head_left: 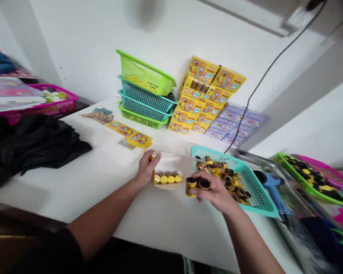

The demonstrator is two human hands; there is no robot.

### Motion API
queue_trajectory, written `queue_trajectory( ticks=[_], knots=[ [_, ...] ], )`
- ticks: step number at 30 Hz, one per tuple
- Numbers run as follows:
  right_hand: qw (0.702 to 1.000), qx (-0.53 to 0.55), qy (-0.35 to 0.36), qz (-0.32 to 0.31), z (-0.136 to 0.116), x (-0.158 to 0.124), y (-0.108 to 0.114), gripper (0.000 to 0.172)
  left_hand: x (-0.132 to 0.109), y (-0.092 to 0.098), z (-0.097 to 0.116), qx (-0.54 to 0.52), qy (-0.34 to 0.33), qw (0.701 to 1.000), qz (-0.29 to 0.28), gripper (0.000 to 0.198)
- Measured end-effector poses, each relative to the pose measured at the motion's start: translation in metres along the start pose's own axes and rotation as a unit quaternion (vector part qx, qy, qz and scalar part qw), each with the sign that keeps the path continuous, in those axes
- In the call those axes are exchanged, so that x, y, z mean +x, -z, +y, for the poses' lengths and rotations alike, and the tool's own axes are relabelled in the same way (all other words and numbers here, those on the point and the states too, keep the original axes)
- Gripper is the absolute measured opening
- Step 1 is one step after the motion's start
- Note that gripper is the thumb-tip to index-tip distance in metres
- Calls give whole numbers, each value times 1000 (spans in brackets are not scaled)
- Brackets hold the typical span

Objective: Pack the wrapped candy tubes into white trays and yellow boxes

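Observation:
My left hand (145, 168) grips the left end of an open carton (171, 161), white inside, tilted so its opening faces me. Along the carton's lower side lies a row of several small cylinders (168, 179) with yellow ends toward me. Just right of the carton, my right hand (213, 187) is closed on two small black-capped yellow cylinders (191, 186), one upright and one with its black end facing me. Close behind that hand stands a turquoise basket (260, 198) holding many loose cylinders of the same kind (217, 169).
Stacked green and turquoise baskets (145, 91) stand against the wall beside piled yellow boxes (188, 104) and purple boxes (231, 121). Flat yellow cartons (138, 139) lie on the table. Black cloth (42, 140) covers the left side. A blue heat gun (274, 188) lies at right, near a dangling cable (253, 93).

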State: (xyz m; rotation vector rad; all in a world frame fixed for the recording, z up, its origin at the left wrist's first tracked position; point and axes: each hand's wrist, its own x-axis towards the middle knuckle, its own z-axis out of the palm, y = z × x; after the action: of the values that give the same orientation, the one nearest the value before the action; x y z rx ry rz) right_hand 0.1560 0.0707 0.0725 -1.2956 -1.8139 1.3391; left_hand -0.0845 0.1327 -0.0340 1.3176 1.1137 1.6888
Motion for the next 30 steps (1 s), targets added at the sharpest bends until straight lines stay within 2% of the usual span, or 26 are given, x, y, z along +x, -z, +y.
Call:
queue_trajectory(
  ticks=[2,5,7,9,11,13,15,18,20,23,26,30],
  knots=[
    [1000,0,16,-19,-9,13,-29,32,-1,0,0,-2,-19,1000,-11,43],
    [998,-53,33,11,-11,46,-57,31,-2,1,1,2,-38,999,-20,45],
    [987,-146,51,45,-9,67,-65,28,-1,2,2,8,-48,998,-26,45],
    [956,-279,61,71,-7,83,-67,25,0,2,2,12,-56,998,-32,45],
    [919,-384,48,70,-9,93,-68,24,0,2,3,13,-58,998,-33,45],
    [912,-407,18,47,-13,100,-71,22,0,2,3,15,-58,998,-33,46],
    [932,-360,-33,26,-17,107,-76,19,0,2,2,14,-55,998,-32,46],
    [965,-225,-134,4,-20,115,-84,18,0,2,0,1,-42,999,-35,46],
    [975,-137,-173,1,-19,117,-86,20,0,2,-2,-8,-27,999,-35,47],
    [982,-65,-177,6,-16,115,-84,18,1,2,-3,-14,-9,999,-36,50],
    [986,-58,-157,13,-12,111,-78,15,1,3,-4,-18,-7,999,-38,48],
    [989,-37,-134,54,-3,106,-72,12,1,4,-3,-23,-22,999,-31,45]
  ],
)
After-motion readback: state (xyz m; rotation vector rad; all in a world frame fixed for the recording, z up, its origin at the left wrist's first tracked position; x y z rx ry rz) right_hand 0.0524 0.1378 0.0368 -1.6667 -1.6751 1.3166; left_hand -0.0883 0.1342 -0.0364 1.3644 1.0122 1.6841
